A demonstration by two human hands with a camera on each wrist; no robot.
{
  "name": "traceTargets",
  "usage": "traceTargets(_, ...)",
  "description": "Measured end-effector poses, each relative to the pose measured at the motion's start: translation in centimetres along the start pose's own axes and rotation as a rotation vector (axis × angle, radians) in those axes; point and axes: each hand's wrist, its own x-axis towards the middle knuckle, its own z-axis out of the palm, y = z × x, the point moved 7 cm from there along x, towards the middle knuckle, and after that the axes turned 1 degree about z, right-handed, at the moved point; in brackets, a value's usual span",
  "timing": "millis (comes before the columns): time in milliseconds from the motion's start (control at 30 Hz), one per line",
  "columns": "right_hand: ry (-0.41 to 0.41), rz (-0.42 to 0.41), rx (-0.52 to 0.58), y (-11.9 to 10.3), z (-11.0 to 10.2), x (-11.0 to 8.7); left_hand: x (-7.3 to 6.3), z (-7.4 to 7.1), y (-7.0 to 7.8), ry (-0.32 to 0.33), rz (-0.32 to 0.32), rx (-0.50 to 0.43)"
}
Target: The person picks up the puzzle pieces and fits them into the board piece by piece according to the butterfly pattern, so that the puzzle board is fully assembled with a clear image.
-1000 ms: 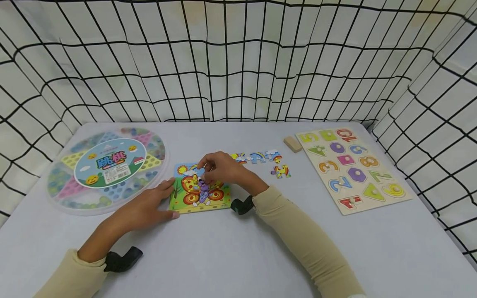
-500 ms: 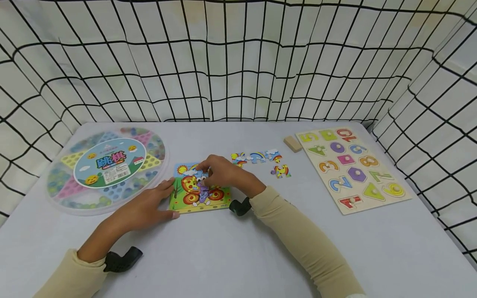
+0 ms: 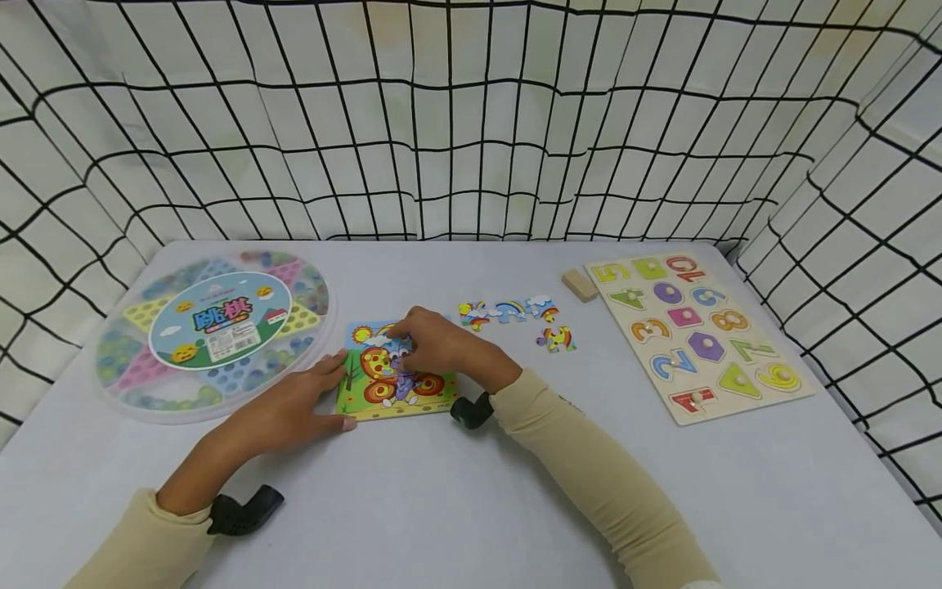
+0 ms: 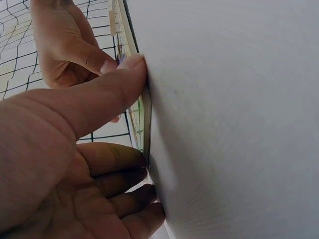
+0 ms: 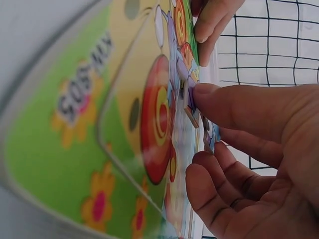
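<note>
A small jigsaw board (image 3: 368, 401) with a butterfly picture lies on the white table, left of the middle in the head view. My left hand (image 3: 290, 409) rests against its left side, thumb by the near corner and fingers extended along the edge. Over the upper middle of the board, my right hand (image 3: 445, 339) pinches a jigsaw piece (image 5: 191, 107), seen in the right wrist view tilted up from the picture under the thumb. The fingers partly hide the piece and the picture's upper right. Several loose jigsaw pieces (image 3: 509, 311) lie to the board's right.
A round Chinese checkers set (image 3: 221, 319) under clear plastic lies at the left. At the right is a wooden number-and-shape board (image 3: 692, 335), with a small wooden block (image 3: 580, 285) by its far left corner. Black netting (image 3: 449, 147) over white cloth surrounds the table.
My right hand has shifted slightly left and toward me over the board, then stayed nearly still with the piece. The left hand keeps its place.
</note>
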Motion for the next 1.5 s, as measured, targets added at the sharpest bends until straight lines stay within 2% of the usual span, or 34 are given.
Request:
traceTargets(167, -0.011, 0.006, -0.024, 0.1, 0.2, 0.0, -0.1, 0.1, 0.0, 0.002, -0.001, 0.001)
traceTargets(467, -0.015, 0.048, 0.013, 0.4, 0.2, 0.1, -0.2, 0.0, 0.0, 0.01, 0.01, 0.004)
traceTargets(1167, -0.008, 0.027, -0.021, 0.2, 0.6, 0.1, 0.0, -0.1, -0.1, 0.005, -0.003, 0.002)
traceTargets(1367, 0.028, 0.033, 0.068, 0.5, -0.3, -0.5, 0.1, 0.0, -0.1, 0.002, -0.004, -0.001)
traceTargets(1500, 0.073, 0.004, 0.118, 1.1, -1.3, -1.2, 0.1, 0.1, -0.1, 0.0, -0.007, -0.001)
